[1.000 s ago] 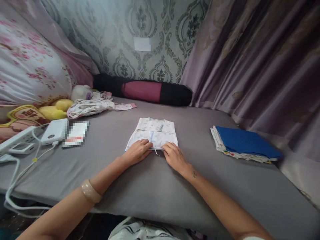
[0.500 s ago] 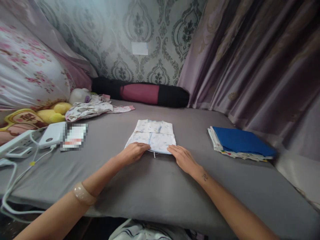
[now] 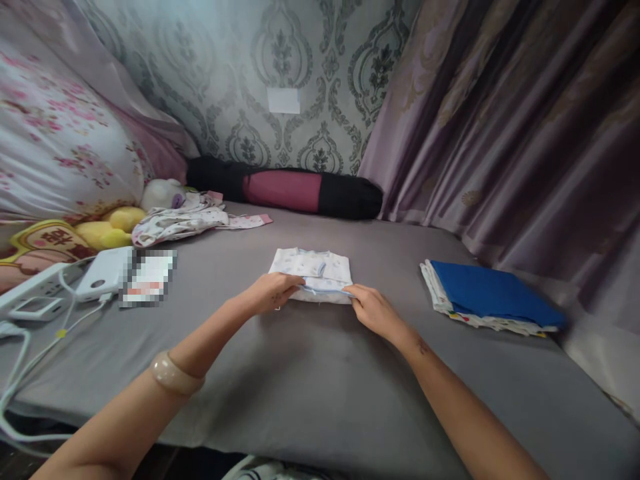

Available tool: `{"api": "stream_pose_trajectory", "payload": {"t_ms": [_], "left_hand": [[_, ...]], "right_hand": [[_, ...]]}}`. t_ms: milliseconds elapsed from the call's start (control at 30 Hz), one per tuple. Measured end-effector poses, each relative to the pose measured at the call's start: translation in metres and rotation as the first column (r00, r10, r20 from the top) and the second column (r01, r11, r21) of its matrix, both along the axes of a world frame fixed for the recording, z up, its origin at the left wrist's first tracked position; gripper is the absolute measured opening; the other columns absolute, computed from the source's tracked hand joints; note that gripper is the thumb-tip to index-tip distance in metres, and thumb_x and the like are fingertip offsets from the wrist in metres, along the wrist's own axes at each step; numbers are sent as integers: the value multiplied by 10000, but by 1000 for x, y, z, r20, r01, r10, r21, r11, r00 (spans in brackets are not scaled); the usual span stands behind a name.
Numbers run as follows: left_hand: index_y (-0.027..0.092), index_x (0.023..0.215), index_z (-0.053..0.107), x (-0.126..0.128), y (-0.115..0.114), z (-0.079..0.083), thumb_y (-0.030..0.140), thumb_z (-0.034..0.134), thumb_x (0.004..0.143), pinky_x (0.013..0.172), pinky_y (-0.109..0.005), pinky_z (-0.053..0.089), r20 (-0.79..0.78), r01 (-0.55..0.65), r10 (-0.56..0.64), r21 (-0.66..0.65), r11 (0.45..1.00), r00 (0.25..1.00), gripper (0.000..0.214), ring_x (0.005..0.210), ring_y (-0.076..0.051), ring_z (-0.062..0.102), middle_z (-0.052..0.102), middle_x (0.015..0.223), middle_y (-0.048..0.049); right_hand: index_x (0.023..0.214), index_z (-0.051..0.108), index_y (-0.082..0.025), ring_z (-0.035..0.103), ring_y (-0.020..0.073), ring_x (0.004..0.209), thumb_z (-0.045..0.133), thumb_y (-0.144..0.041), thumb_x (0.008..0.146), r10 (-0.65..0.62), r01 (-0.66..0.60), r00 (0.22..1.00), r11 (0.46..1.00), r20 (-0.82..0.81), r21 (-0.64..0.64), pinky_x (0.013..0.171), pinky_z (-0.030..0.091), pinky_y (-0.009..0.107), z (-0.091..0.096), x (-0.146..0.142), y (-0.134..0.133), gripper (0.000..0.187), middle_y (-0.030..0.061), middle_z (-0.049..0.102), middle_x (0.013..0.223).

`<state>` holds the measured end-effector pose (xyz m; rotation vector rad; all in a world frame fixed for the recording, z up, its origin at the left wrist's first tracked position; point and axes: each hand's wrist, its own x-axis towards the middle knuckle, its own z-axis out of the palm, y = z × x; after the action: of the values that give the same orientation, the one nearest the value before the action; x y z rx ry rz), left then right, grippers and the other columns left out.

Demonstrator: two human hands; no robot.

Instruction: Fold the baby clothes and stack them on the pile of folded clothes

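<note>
A small white garment (image 3: 313, 263) with a pale blue print and blue trim lies partly folded on the grey sheet, its near edge lifted and turned back. My left hand (image 3: 280, 292), with a bangle on that forearm, pinches the near left corner of this edge. At the near right corner, the fingers of my right hand (image 3: 373, 308) are closed on the same edge. Blue piping runs between the two hands. My fingertips are partly hidden by the cloth and the hands themselves.
To the right lies a folded stack of cloth with a blue piece (image 3: 493, 293) on top. A crumpled printed garment (image 3: 180, 220), a power strip (image 3: 43, 290) with cables and a white power bank (image 3: 105, 273) lie left. A black and maroon bolster (image 3: 285, 190) lines the wall.
The near edge of the garment has come up and folded away from me, making it shorter. Both hands have gone from lying flat on it to gripping its edge.
</note>
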<state>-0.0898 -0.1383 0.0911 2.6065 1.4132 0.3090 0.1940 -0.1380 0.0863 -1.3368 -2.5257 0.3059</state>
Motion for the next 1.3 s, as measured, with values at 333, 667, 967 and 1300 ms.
{"api": "stream_pose_trajectory", "payload": {"t_ms": [333, 667, 967, 1300], "left_hand": [[210, 897, 689, 11, 78, 34, 166, 506, 821, 659, -214, 402, -79, 122, -136, -160, 980, 988, 203, 789, -152, 615, 708, 880, -16], [242, 945, 704, 30, 126, 32, 169, 588, 762, 739, -223, 396, -320, -12, -55, -204, 979, 946, 229, 992, -180, 606, 708, 1054, -20], [235, 835, 684, 38, 146, 22, 116, 581, 748, 897, -357, 327, -398, -57, -10, -156, 986, 918, 180, 1030, -210, 587, 710, 1056, -15], [245, 905, 676, 27, 157, 2, 191, 540, 812, 909, -371, 278, -361, -79, 27, -131, 988, 932, 174, 1093, -230, 555, 696, 1082, -41]], "right_hand": [[1139, 597, -237, 628, 219, 977, 392, -232, 943, -289, 289, 956, 957, 59, 15, 730, 402, 268, -4, -18, 39, 284, 72, 689, 1045], [1156, 573, -202, 608, 191, 999, 378, -239, 963, -420, 419, 903, 908, 86, 29, 752, 380, 248, -17, -27, 70, 277, 78, 667, 1061], [1058, 568, -183, 591, 184, 985, 362, -227, 978, -467, 461, 882, 883, 62, 92, 775, 371, 263, -25, -34, 85, 226, 82, 645, 1062], [1076, 563, -161, 587, 206, 1006, 352, -209, 971, -522, 515, 850, 852, 77, 94, 822, 388, 290, -35, -39, 99, 240, 115, 639, 1090]]}}
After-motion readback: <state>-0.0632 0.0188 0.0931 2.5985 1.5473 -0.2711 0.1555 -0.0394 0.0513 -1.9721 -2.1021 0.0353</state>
